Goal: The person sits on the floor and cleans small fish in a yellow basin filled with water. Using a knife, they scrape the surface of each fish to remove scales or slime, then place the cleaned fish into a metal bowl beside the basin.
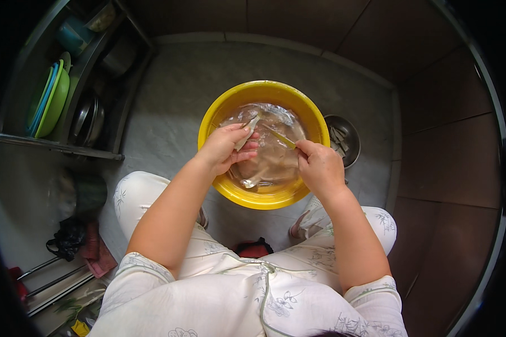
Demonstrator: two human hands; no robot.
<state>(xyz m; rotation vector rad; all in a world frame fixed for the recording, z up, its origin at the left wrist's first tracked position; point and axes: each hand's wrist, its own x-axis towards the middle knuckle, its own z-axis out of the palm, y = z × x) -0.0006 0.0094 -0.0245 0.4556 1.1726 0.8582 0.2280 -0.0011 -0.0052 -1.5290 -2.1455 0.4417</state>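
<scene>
A small silvery fish (248, 132) is held between the thumb and fingers of my left hand (227, 147), over the water in a yellow plastic basin (265, 204). My right hand (321, 165) grips a slim yellow-green tool (283, 138), perhaps a small knife, whose thin end points towards the fish. Its grip is hidden inside my fist. Below my left hand, another fish (251, 182) lies in the cloudy water near the basin's front wall. Glare and ripples hide most of what is under the surface.
A metal bowl (356, 147) with several pieces of fish (339, 140) stands right of the basin, partly behind my right hand. At left is a metal rack (59, 145) with green bowls (58, 101) and metal pans (88, 118). A brown tiled wall (451, 156) borders the right side.
</scene>
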